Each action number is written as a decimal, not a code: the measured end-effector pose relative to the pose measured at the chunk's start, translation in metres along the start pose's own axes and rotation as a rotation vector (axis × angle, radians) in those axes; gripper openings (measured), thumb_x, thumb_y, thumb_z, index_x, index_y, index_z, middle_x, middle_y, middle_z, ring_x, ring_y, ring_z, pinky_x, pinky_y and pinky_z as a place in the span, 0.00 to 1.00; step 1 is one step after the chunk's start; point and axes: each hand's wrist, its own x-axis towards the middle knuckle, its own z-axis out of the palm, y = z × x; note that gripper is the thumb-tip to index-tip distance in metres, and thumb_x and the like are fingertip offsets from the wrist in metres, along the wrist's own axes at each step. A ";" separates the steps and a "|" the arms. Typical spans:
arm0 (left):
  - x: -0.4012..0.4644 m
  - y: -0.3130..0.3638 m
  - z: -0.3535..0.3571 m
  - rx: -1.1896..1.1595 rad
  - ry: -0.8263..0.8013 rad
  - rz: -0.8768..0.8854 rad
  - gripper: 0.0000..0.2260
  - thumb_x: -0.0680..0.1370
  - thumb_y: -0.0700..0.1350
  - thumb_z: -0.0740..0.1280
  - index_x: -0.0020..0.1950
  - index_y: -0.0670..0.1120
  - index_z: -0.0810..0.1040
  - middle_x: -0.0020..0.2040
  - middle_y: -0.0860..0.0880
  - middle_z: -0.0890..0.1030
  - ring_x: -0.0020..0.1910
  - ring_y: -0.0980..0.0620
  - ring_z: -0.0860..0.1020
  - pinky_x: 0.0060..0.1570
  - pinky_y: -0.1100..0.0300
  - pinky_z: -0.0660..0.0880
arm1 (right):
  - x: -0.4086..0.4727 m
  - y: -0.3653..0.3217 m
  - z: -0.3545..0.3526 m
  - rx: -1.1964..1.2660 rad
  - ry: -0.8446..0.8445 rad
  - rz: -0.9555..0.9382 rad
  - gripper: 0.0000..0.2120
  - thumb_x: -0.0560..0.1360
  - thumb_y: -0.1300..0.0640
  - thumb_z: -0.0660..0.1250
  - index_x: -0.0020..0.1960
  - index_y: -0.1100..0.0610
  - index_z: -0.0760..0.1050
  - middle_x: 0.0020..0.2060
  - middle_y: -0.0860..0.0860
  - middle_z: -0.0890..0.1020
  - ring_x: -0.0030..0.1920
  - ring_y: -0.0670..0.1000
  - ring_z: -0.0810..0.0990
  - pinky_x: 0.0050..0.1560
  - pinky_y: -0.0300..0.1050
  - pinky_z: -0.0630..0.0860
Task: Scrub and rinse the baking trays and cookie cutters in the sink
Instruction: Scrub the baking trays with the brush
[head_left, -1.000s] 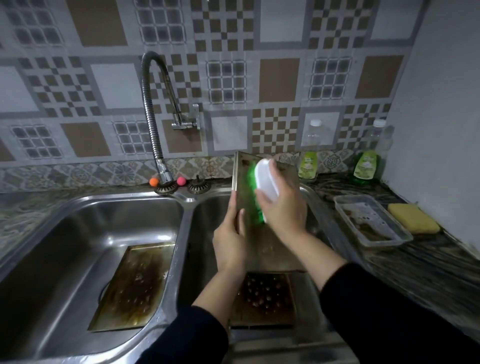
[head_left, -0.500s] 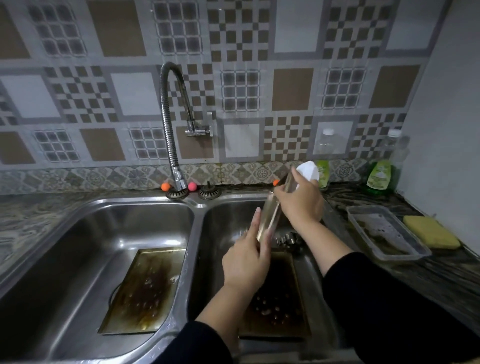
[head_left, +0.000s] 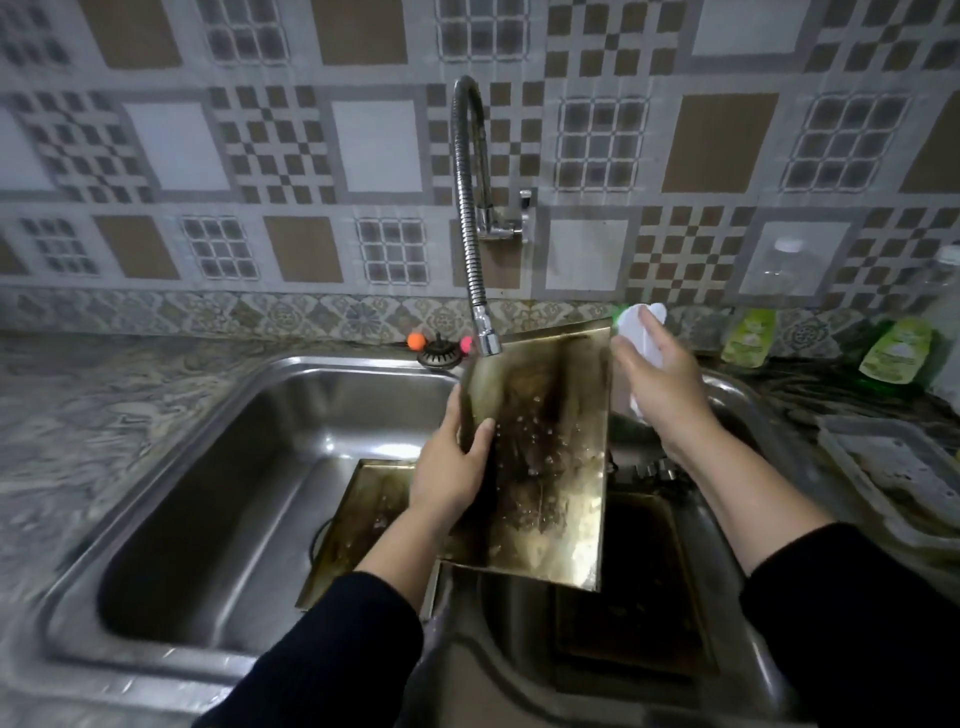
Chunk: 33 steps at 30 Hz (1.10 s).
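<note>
My left hand (head_left: 452, 467) grips the left edge of a stained metal baking tray (head_left: 550, 457), held tilted over the divider of the double sink just under the tap spout (head_left: 485, 340). Its dirty inner face is turned toward me, with water drops on it. My right hand (head_left: 660, 395) holds a white scrubbing brush (head_left: 641, 325) with green bristles at the tray's upper right edge. A second stained tray (head_left: 363, 525) lies flat in the left basin (head_left: 218, 493). A third dark tray (head_left: 639, 582) lies in the right basin, with what may be cookie cutters (head_left: 654, 470) behind it.
A clear plastic container (head_left: 893, 467) stands on the marble counter at right. Two green dish soap bottles (head_left: 893, 353) and a clear bottle (head_left: 779, 265) line the tiled back wall. Orange and pink knobs (head_left: 415, 341) flank a sink strainer behind the basins.
The tray has swung from edge-on over the right basin leftward under the tap, its dirty face now toward me. The brush has come off the tray to its upper right edge.
</note>
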 end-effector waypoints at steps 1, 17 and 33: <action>0.003 -0.012 -0.011 -0.001 0.031 -0.020 0.28 0.80 0.57 0.59 0.77 0.60 0.50 0.70 0.51 0.73 0.66 0.46 0.73 0.59 0.56 0.70 | 0.001 0.004 0.005 -0.082 -0.007 -0.013 0.28 0.78 0.49 0.62 0.76 0.44 0.56 0.75 0.50 0.60 0.71 0.53 0.64 0.61 0.45 0.65; 0.015 -0.194 -0.067 0.142 -0.223 -0.445 0.34 0.79 0.52 0.64 0.77 0.61 0.46 0.68 0.43 0.72 0.64 0.40 0.73 0.66 0.47 0.68 | -0.038 0.079 0.036 -0.607 -0.013 0.064 0.36 0.71 0.53 0.71 0.74 0.41 0.60 0.69 0.52 0.72 0.67 0.57 0.72 0.59 0.53 0.72; 0.031 -0.229 -0.054 0.433 -0.487 -0.428 0.35 0.78 0.53 0.65 0.78 0.50 0.49 0.76 0.42 0.60 0.74 0.42 0.60 0.73 0.48 0.60 | -0.063 0.085 0.031 -0.744 -0.171 0.108 0.37 0.69 0.51 0.73 0.72 0.34 0.60 0.69 0.49 0.72 0.66 0.57 0.72 0.58 0.52 0.71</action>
